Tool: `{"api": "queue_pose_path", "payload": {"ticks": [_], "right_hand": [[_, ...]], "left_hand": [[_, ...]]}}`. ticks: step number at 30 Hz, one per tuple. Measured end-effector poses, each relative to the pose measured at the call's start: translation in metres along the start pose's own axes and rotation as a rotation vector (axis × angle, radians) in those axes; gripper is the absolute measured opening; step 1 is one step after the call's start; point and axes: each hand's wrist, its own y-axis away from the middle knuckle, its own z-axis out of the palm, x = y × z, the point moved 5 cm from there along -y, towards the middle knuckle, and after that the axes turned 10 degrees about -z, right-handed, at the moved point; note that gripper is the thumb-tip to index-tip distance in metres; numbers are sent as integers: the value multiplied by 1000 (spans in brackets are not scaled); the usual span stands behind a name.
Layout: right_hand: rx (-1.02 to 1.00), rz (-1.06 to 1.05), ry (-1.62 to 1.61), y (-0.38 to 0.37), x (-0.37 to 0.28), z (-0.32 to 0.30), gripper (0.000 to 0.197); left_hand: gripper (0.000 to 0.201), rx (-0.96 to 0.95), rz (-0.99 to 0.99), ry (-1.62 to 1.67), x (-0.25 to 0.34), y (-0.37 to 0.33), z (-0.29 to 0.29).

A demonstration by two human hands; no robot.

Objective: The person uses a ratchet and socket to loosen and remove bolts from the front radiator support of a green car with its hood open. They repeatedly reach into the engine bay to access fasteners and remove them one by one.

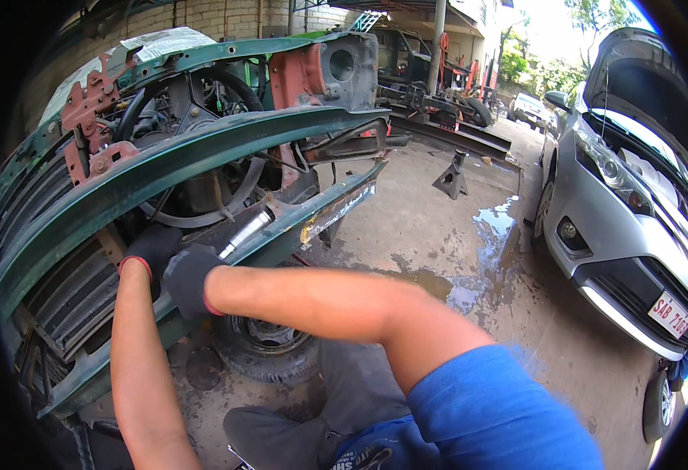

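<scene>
My right hand (pixel 189 280), in a dark glove, is wrapped round a silver socket tool (pixel 247 235). The tool slants up and to the right, its wider end at a bracket on the lower green crossmember (pixel 281 227) of a stripped vehicle front. Whether that end sits on a bolt I cannot tell. Beside it on the left, my left hand (pixel 156 247), also dark-gloved with a red cuff, reaches in between the upper green beam (pixel 195 149) and the crossmember. Its fingers are hidden in shadow.
Behind the upper beam are a fan shroud (pixel 238 192) and engine parts. A tire (pixel 273 364) lies under the crossmember near my legs. A jack stand (pixel 454 174) stands on the wet concrete, and a silver car (pixel 618 196) with its hood raised is at the right.
</scene>
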Motion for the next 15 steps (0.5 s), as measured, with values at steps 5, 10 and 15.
{"api": "queue_pose_path", "payload": {"ticks": [5,10,15], "right_hand": [[600,324,-1834,21,8,65,46],[866,336,-2276,-7,-19,79,39],[436,24,-366,7,6,35,18]], "left_hand": [[49,45,-4,23,6,10,-7],[53,55,-46,5,9,16,-9],[53,52,-62,44,5,13,-8]]}}
